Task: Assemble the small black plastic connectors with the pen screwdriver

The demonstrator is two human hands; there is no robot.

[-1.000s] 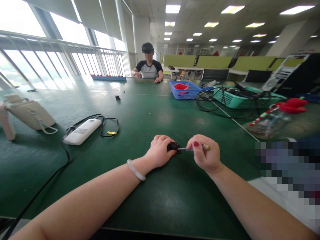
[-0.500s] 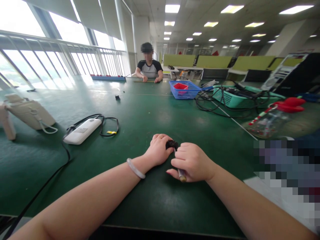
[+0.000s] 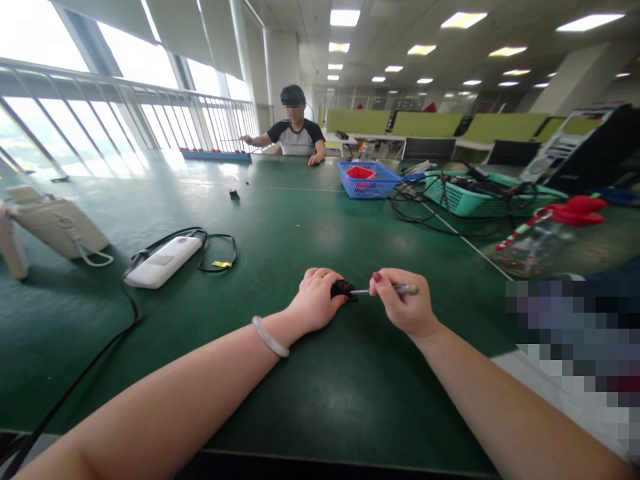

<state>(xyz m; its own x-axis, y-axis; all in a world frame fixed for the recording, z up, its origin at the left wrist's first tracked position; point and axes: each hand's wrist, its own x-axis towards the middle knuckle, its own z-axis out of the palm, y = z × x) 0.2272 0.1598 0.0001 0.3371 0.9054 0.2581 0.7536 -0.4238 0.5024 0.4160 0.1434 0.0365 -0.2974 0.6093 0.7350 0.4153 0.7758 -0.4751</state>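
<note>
The left hand point(image 3: 316, 301) rests on the green table point(image 3: 310, 220), close to its near edge, its fingers point(image 3: 323, 276) curled tight around a small black part point(image 3: 343, 287) and pinning it to the surface. At three o'clock from it the right hand point(image 3: 407, 311) has its fingers clamped on a slim tool point(image 3: 395, 289) with a brass-coloured end. The tool lies nearly level and its thin tip meets the black part, which sits between the two hands. A pale bangle point(image 3: 270, 337) circles the left wrist.

At ten o'clock from the hands lies a white power bank point(image 3: 163, 261) with a black cable point(image 3: 210, 243) looped beside it, and a beige case point(image 3: 57, 227) sits further out at nine o'clock. At one o'clock stand a blue basket point(image 3: 370, 180) and a teal basket point(image 3: 467, 197) tangled with cables. At two o'clock a clear bottle with a red cap point(image 3: 547, 241) lies on its side. At twelve o'clock, at the table's far end, another person point(image 3: 297, 137) sits with one arm stretched sideways.
</note>
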